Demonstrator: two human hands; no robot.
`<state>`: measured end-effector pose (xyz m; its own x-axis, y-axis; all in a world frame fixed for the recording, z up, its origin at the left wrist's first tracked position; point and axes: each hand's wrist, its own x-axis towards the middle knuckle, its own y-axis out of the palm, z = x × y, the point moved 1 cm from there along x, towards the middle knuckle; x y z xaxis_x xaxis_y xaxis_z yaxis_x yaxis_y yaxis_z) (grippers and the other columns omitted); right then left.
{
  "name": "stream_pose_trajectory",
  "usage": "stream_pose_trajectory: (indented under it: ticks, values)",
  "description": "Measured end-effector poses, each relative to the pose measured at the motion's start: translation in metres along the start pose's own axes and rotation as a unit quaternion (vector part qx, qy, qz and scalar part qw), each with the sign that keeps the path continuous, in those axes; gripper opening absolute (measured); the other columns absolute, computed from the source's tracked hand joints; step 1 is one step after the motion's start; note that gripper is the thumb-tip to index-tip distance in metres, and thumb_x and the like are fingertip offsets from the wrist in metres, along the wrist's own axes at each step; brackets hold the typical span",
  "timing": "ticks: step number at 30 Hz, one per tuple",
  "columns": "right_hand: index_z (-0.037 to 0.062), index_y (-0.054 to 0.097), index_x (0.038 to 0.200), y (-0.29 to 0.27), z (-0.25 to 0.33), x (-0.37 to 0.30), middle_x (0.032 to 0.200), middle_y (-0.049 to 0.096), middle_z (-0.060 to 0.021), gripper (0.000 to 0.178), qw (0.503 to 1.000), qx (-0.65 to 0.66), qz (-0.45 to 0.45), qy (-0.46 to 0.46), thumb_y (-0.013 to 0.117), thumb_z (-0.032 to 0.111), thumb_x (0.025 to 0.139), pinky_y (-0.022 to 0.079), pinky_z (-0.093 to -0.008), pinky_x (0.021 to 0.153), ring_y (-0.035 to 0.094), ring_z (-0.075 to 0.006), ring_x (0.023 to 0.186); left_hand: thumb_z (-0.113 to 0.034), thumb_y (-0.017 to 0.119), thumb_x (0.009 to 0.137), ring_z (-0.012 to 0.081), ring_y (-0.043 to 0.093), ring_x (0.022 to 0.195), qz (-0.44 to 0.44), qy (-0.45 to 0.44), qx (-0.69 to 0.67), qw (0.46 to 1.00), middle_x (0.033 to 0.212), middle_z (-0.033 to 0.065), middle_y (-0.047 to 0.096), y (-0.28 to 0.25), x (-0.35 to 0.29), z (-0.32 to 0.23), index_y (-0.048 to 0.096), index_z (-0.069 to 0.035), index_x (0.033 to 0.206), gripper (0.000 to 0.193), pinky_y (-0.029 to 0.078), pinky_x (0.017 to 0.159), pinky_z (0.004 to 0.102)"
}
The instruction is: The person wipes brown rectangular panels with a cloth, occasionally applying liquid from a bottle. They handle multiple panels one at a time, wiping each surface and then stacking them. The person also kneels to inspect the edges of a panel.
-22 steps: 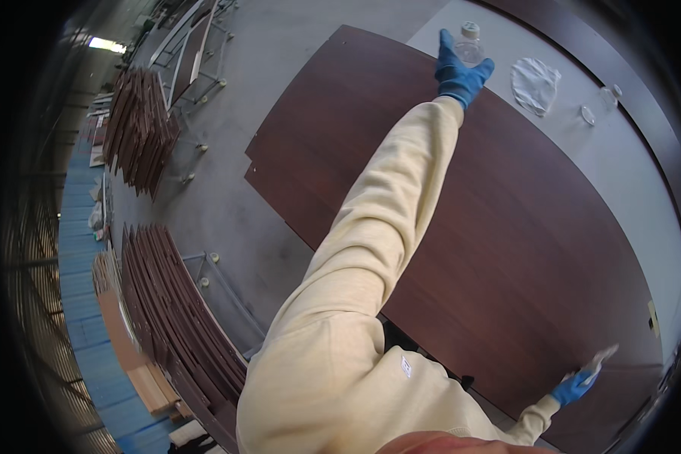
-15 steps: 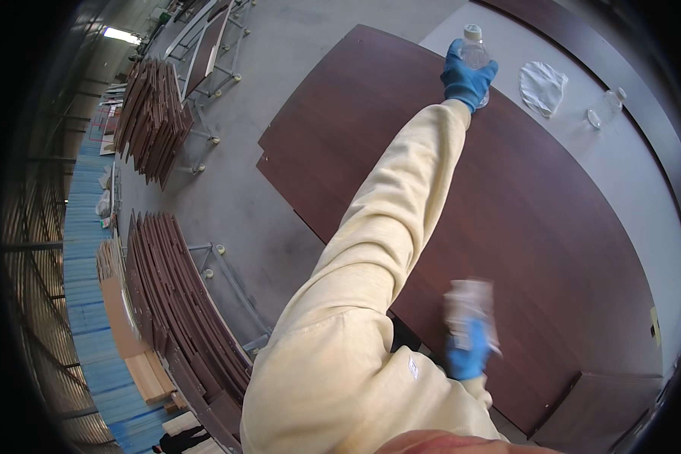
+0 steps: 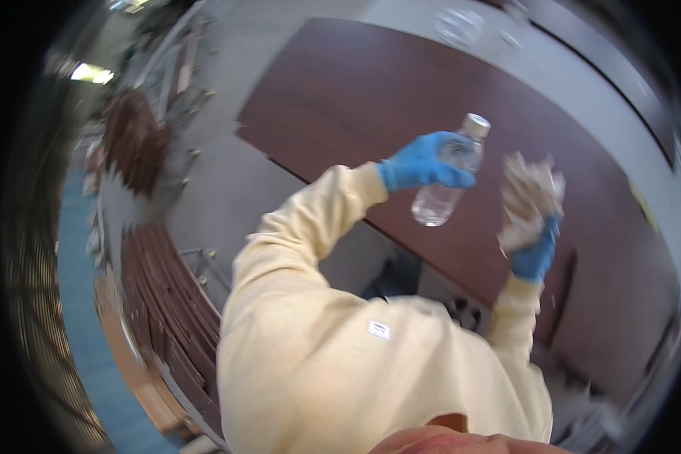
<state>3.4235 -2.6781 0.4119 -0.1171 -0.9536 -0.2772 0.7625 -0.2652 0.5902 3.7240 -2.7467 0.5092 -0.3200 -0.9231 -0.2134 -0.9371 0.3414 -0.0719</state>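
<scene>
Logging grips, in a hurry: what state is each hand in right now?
Left hand: closed around a clear capped bottle.
Right hand: closed on a crumpled beige cloth.

On my feed: bottle (image 3: 435,204) reads as clear, glossy, smooth plastic. Rag (image 3: 528,200) looks like matt, crumpled cloth; I can't resolve its weave, blurred. Tabletop (image 3: 356,98): smooth wood look, soft sheen. Sweatshirt (image 3: 318,356): matt knit fabric.

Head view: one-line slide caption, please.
Gloved left hand grips a clear capped bottle over a brown panel; gloved right hand holds a crumpled cloth.
</scene>
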Motion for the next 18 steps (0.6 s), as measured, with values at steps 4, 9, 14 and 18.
stream_pose_trajectory:
  ticks: [4,9,14,18]
  values:
    - [0.0088,0.054,0.151,-0.038,0.037,-0.043,0.14,0.066,-0.0121,0.056,0.988,0.137,0.039,0.053,0.056,0.05,0.112,0.061,-0.0415,0.099,0.069,-0.0231,0.117,-0.024,0.088,0.087,0.0238,0.072,0.116,0.193,-0.12,-0.085,0.97,0.127,0.0125,0.073,0.119,-0.05,0.012,0.06,-0.003,0.144,0.067,0.056,0.107,0.0404]
    - [0.0067,0.053,0.15,-0.06,0.098,-0.087,0.136,0.067,-0.0147,0.065,0.983,0.157,0.099,0.004,0.055,0.058,0.11,0.062,-0.0441,0.097,0.07,-0.0273,0.119,-0.038,0.082,0.09,0.0267,0.074,0.109,0.28,-0.173,-0.052,0.943,0.123,0.0145,0.073,0.2,-0.055,-0.004,0.061,-0.001,0.142,0.067,0.061,0.099,0.0436]
    - [0.0032,0.053,0.148,-0.074,0.112,-0.108,0.131,0.068,-0.0149,0.068,0.987,0.151,0.053,-0.018,0.053,0.06,0.11,0.064,-0.0395,0.093,0.072,-0.0242,0.113,-0.049,0.077,0.096,0.0259,0.077,0.094,0.319,-0.263,-0.098,0.905,0.112,0.0164,0.075,0.222,-0.056,-0.029,0.064,0.001,0.133,0.064,0.066,0.085,0.0396]
    - [0.0018,0.052,0.148,-0.067,0.111,-0.111,0.128,0.068,-0.0151,0.069,0.983,0.173,0.057,-0.017,0.053,0.06,0.11,0.065,-0.0388,0.091,0.072,-0.0236,0.111,-0.054,0.075,0.097,0.027,0.079,0.085,0.322,-0.315,-0.171,0.876,0.103,0.0176,0.076,0.219,-0.055,-0.053,0.066,0.003,0.129,0.066,0.069,0.078,0.0387]
